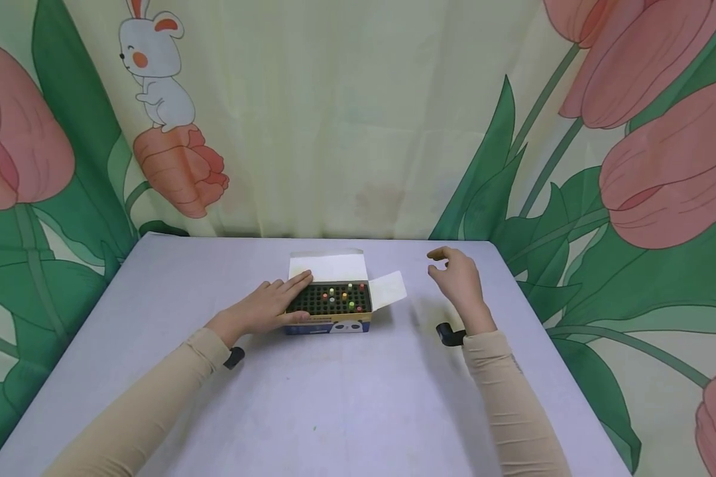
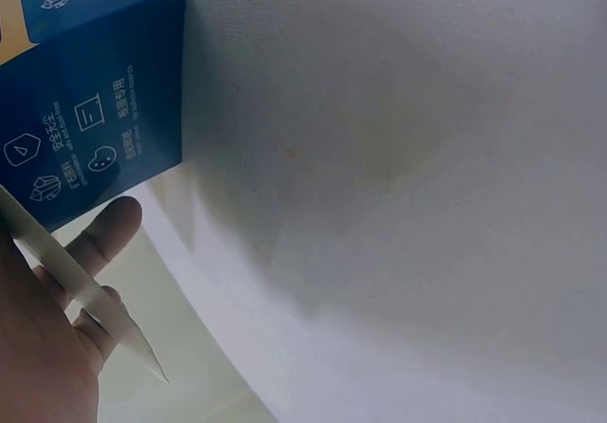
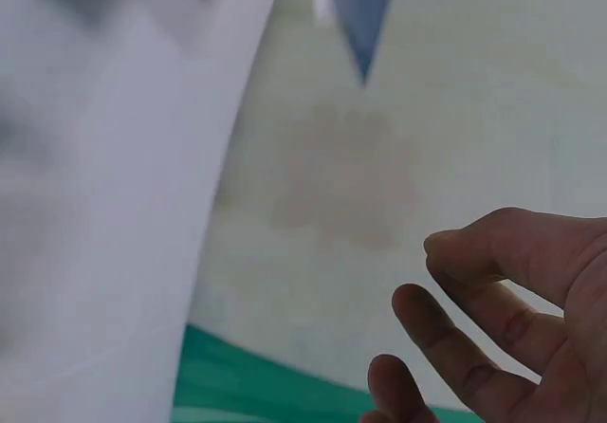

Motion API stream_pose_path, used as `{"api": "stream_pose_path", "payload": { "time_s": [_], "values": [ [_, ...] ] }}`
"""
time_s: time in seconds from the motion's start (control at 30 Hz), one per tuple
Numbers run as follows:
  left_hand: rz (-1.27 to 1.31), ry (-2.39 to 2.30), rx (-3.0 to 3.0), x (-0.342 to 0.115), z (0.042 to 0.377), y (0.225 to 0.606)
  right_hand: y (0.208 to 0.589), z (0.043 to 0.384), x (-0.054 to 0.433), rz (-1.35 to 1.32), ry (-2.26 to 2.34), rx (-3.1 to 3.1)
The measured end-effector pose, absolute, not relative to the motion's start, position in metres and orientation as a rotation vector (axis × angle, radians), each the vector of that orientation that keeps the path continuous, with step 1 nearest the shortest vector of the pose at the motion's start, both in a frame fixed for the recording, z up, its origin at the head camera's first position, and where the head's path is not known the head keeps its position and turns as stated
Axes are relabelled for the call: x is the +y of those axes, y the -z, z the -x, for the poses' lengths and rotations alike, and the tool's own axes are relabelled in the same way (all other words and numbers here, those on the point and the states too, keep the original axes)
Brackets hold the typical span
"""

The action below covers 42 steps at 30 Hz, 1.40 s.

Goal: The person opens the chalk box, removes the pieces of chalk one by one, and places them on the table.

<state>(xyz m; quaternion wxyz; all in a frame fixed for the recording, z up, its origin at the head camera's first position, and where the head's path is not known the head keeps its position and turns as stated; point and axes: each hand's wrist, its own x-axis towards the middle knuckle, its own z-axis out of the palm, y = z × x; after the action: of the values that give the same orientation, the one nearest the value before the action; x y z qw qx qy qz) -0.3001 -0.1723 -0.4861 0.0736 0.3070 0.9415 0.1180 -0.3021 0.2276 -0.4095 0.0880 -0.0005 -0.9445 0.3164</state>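
A blue and yellow cardboard box (image 1: 319,326) with a panda face on its front stands open on the table. Inside is a black tray (image 1: 316,306) of small holes, with several short coloured sticks (image 1: 344,296) upright in it, mostly towards the right. My left hand (image 1: 262,308) rests across the box's left end, fingers extended along the far side and thumb at the front edge. In the left wrist view, a white flap (image 2: 85,290) crosses that hand beside the blue box end (image 2: 85,101). My right hand (image 1: 461,281) hovers right of the box, fingers loosely bent, holding nothing.
The white lid (image 1: 331,268) is folded up at the box's back, and a white side flap (image 1: 388,290) sticks out right. A white cloth covers the table (image 1: 334,404). A curtain (image 1: 346,132) printed with tulips and a rabbit hangs behind.
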Motion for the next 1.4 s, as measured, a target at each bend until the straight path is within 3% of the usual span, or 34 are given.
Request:
{"api": "stream_pose_path", "payload": {
  "time_s": [0.6, 1.4],
  "values": [
    [-0.925, -0.381, 2.824, -0.167, 0.300, 0.484, 0.403, 0.302, 0.138, -0.257, -0.961, -2.861],
    [-0.911, -0.373, 2.822, -0.170, 0.299, 0.483, 0.449, 0.292, 0.079, -0.483, -0.852, -3.078]
  ]
}}
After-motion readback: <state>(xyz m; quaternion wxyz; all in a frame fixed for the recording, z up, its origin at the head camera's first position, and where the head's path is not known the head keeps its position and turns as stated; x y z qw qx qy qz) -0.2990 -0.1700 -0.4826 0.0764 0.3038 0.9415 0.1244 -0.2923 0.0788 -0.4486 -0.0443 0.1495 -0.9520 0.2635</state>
